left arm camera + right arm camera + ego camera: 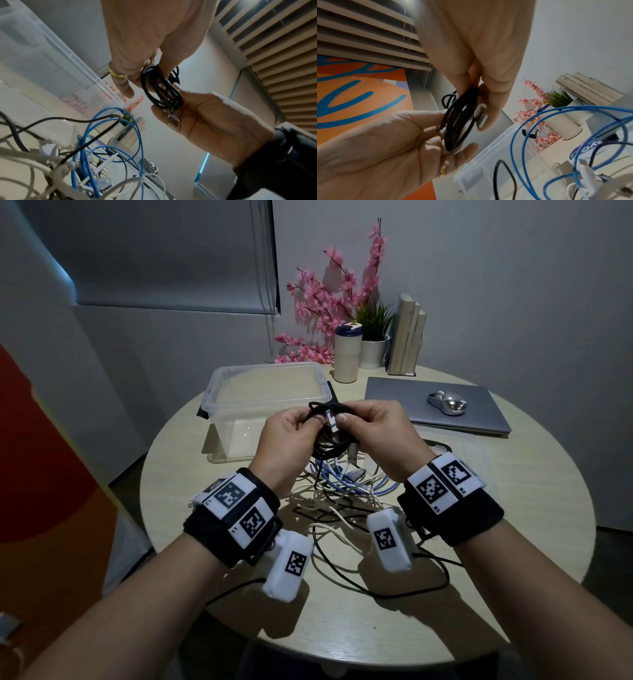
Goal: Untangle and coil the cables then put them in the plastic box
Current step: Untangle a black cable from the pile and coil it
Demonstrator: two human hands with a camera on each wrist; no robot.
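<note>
A small black cable coil [317, 406] is held above the round table [479, 508], just in front of the clear plastic box [219, 392]. My left hand [313, 421] pinches its left side, my right hand [344, 416] its right. In the left wrist view the black cable coil [161, 88] hangs between the ringed left hand [150, 70] and the right hand [171, 106], with a metal USB plug [173, 121] against the right palm. From the right wrist, the coil [460, 121] and plug [480, 115] show the same. A tangle of blue, white and black cables [342, 484] lies below.
A closed laptop [479, 419] with a silver mouse [447, 402] lies at the back right. A tumbler [346, 354], a potted plant [373, 350], books [407, 337] and pink flowers [329, 302] stand at the back. The box holds nothing that I can see.
</note>
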